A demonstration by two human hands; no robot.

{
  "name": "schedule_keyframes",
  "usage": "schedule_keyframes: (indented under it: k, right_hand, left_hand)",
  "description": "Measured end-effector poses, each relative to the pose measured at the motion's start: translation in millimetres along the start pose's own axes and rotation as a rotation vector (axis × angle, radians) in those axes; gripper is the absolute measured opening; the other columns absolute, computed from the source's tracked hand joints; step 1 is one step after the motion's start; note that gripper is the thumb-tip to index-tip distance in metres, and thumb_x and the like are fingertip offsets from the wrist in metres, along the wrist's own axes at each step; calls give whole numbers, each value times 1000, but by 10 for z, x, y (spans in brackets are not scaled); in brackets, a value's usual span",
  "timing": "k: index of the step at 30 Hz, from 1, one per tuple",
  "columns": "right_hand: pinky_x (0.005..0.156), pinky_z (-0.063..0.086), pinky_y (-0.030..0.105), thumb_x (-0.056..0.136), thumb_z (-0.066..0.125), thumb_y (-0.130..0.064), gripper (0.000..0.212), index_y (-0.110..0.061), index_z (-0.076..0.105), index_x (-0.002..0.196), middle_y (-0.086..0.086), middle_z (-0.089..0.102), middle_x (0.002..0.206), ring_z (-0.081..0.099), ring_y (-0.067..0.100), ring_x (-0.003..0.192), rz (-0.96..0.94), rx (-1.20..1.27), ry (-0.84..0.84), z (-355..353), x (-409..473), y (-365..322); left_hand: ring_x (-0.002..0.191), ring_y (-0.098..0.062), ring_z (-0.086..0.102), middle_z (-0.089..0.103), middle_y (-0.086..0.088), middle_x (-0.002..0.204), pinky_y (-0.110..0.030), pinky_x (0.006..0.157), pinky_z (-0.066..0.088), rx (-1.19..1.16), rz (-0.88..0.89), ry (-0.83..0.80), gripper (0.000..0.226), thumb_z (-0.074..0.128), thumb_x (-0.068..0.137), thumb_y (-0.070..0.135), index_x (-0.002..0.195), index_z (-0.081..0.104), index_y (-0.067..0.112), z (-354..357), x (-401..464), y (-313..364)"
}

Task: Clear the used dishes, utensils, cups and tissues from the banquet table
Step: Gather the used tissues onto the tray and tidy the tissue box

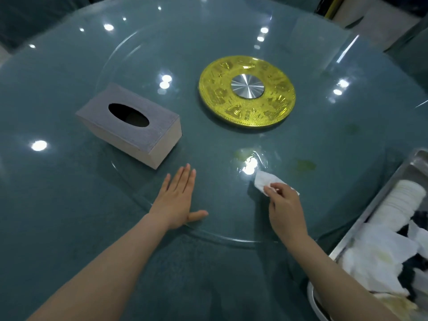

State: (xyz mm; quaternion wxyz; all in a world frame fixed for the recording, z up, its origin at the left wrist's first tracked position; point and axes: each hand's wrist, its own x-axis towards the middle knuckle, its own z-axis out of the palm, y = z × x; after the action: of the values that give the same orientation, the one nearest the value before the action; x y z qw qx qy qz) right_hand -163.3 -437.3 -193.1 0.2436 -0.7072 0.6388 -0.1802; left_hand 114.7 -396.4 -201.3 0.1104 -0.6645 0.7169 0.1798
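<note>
My right hand (pixel 286 206) pinches a crumpled white tissue (pixel 262 181) and holds it against the glass turntable (pixel 208 144), beside a wet, greasy smear (pixel 249 158). My left hand (pixel 179 198) lies flat on the glass with its fingers straight and thumb spread, holding nothing. A metal tray (pixel 361 224) at the right edge holds stacked white dishes (pixel 404 200) and several used tissues (pixel 382 256).
A grey tissue box (pixel 139 130) with an oval opening stands on the turntable, left of centre. The gold disc with a steel hub (pixel 247 90) marks the turntable's middle. Yellowish stains (pixel 305 164) dot the glass to the right. The round green table (pixel 58 205) runs around the turntable.
</note>
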Motion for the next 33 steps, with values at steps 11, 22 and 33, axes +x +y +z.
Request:
schedule_keyframes:
  k: [11, 22, 33]
  right_hand:
    - [115, 21, 42, 99, 28, -16, 39, 1, 43, 130, 18, 40, 141, 27, 31, 137, -45, -142, -27, 431, 1327, -797]
    - [108, -15, 8, 89, 31, -11, 60, -10, 27, 150, 1, 14, 159, 1, 8, 145, -463, -130, -346, 844, 187, -1014]
    - [99, 46, 40, 78, 38, 21, 72, -10, 42, 142, 5, 31, 153, 26, 27, 143, -610, -248, -399, 460, 502, -685]
  left_hand:
    - [130, -19, -43, -44, -4, 143, -40, 113, -19, 43, 48, -13, 112, 29, 78, 81, 135, -39, 13, -26, 77, -362]
    - [132, -18, -39, -44, -4, 143, -41, 115, -17, 78, 68, -27, 112, 32, 80, 79, 139, -35, 11, -77, 99, -556]
    - [132, -14, -40, -41, 1, 145, -39, 113, -20, -7, 64, 18, 116, 36, 77, 80, 145, -29, 12, -59, 113, -449]
